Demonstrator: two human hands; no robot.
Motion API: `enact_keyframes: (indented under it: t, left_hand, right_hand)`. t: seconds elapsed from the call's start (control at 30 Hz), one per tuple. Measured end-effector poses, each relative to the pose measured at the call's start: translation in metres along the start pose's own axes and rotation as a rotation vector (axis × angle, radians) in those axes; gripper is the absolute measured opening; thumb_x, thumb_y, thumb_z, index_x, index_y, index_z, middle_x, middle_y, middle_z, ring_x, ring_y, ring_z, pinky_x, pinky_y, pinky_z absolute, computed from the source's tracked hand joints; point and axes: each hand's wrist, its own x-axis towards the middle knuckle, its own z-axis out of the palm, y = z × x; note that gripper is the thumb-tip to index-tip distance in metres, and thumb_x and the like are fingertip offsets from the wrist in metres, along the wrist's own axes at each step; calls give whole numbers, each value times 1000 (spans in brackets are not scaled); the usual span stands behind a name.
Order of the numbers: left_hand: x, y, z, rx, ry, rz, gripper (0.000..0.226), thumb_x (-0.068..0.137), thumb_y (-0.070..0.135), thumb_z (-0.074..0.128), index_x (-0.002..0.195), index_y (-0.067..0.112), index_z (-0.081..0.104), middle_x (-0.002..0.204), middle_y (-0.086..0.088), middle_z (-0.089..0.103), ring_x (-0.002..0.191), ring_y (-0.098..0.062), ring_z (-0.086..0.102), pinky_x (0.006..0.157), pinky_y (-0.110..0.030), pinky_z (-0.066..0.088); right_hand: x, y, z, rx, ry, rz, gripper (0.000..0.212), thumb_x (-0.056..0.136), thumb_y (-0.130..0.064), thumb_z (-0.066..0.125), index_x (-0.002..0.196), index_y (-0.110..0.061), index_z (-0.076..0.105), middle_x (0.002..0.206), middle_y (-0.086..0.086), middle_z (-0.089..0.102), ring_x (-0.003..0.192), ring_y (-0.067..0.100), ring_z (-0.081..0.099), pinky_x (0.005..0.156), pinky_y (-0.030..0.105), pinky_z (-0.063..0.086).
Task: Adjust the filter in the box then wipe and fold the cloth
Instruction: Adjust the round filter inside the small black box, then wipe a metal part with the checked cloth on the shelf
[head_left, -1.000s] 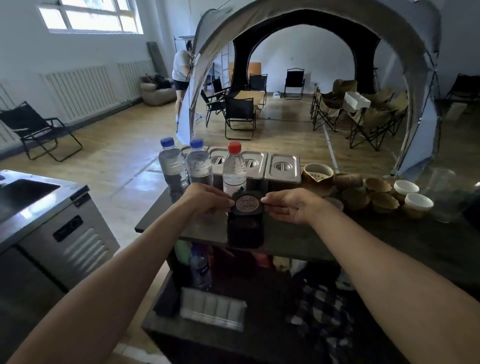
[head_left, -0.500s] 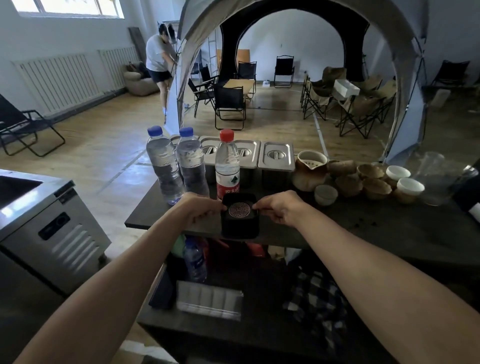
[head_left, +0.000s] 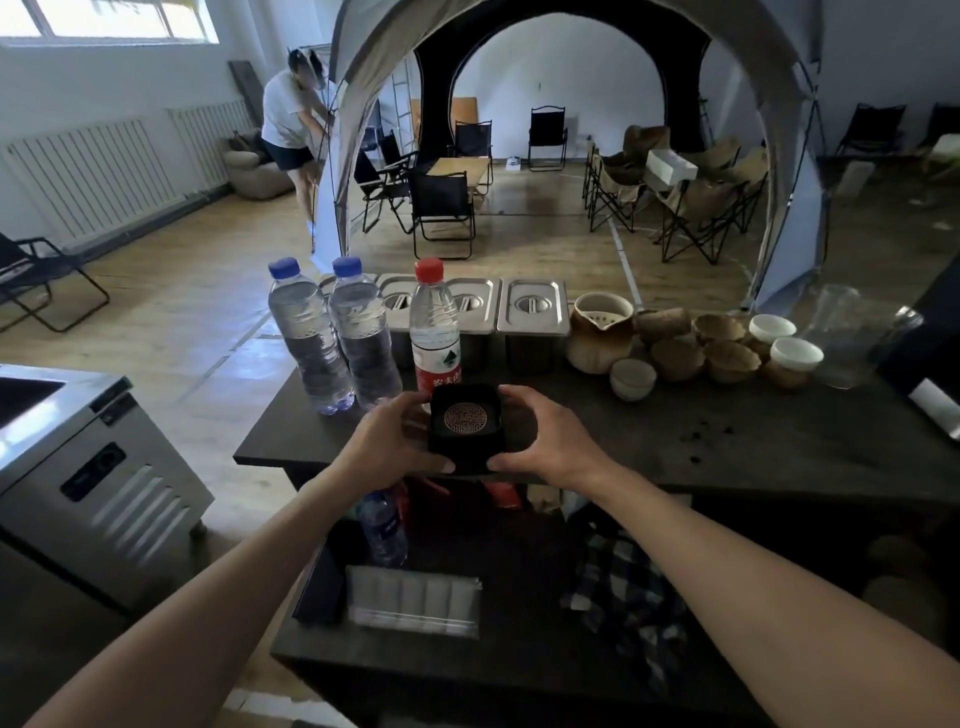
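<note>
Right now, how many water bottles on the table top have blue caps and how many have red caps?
Blue-capped bottles: 2, first blue-capped bottle, second blue-capped bottle
Red-capped bottle: 1
Total: 3

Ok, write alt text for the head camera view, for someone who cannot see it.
Two bare hands, left hand and right hand, hold a small black box at the near edge of a dark table, with a round patterned filter lying inside. Three water bottles stand just behind, with cups to the right.
</note>
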Motion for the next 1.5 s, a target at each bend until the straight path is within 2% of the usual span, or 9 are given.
enact_keyframes:
  t: [0.3, 0.5, 0.7, 0.9, 1.07, 1.17, 1.33, 1.43, 1.5]
  left_hand:
    - [15, 16, 40, 55, 18, 127, 110, 45, 52, 87, 144, 27, 47, 119, 6, 71, 107, -9, 68, 99, -40, 53]
    - [44, 43, 70, 119, 12, 171, 99, 61, 24, 92, 147, 21, 43, 125, 6, 65, 119, -12, 59, 104, -26, 42]
    - [63, 40, 76, 128, 26, 132, 105, 52, 33, 94, 144, 20, 45, 129, -1, 67, 119, -15, 61, 106, -41, 46]
    - [58, 45, 76, 180, 30, 114, 106, 54, 36, 93, 146, 20, 43, 131, -1, 65, 122, -16, 59, 106, -42, 46]
    - [4, 72, 83, 189, 377, 385, 65, 69, 34, 86, 125, 20, 56, 98, 6, 64, 85, -7, 62, 73, -22, 51]
    - [-30, 80, 111, 121, 183, 581, 35, 81, 27, 77, 111, 23, 59, 81, 13, 64, 68, -5, 62, 61, -16, 49]
    - [-29, 57, 192, 395, -209, 685, 34, 86, 36, 64, 118, 25, 59, 94, 8, 71, 79, -12, 69, 64, -30, 55]
    - [-24, 31, 238, 452, -312, 589, 29, 84, 31, 66, 110, 19, 62, 94, -2, 72, 80, -25, 70, 56, -27, 45]
    - [-19, 11, 263, 428, -351, 488, 44, 83, 40, 63, 122, 20, 61, 111, -5, 71, 95, -28, 69, 67, -28, 49]
  right_hand:
    - [-13, 32, -7, 37, 237, 63, 89, 62, -41, 87, 141, -24, 49, 136, -6, 58, 124, 9, 53, 106, 33, 44]
    - [-5, 50, -35, 16, 286, 120, 86, 64, -32, 87, 141, -21, 49, 136, -4, 58, 124, 10, 53, 97, 16, 38]
    - [3, 60, -41, -7, 286, 149, 90, 61, -39, 84, 141, -24, 46, 134, -2, 60, 119, 12, 58, 101, 33, 47]
    - [-2, 57, -43, 9, 265, 133, 90, 64, -37, 87, 142, -23, 46, 136, -2, 57, 121, 12, 56, 102, 33, 46]
    - [-49, 51, -56, -143, 621, -76, 26, 83, -38, 74, 103, -22, 71, 86, -12, 72, 75, -2, 65, 70, 17, 54]
    - [-87, 66, -56, -273, 660, -113, 19, 89, -38, 67, 93, -20, 73, 78, -11, 73, 68, 1, 66, 62, 20, 53]
    - [-135, 98, -42, -333, 573, 26, 20, 89, -37, 66, 98, -20, 73, 82, -8, 73, 71, 3, 67, 63, 9, 44]
    - [-159, 119, -30, -327, 480, 162, 22, 90, -37, 65, 103, -21, 73, 87, -7, 74, 78, 8, 68, 63, 16, 46]
    - [-170, 140, -21, -282, 357, 326, 28, 90, -40, 62, 113, -24, 69, 97, -7, 73, 88, 9, 67, 66, 21, 49]
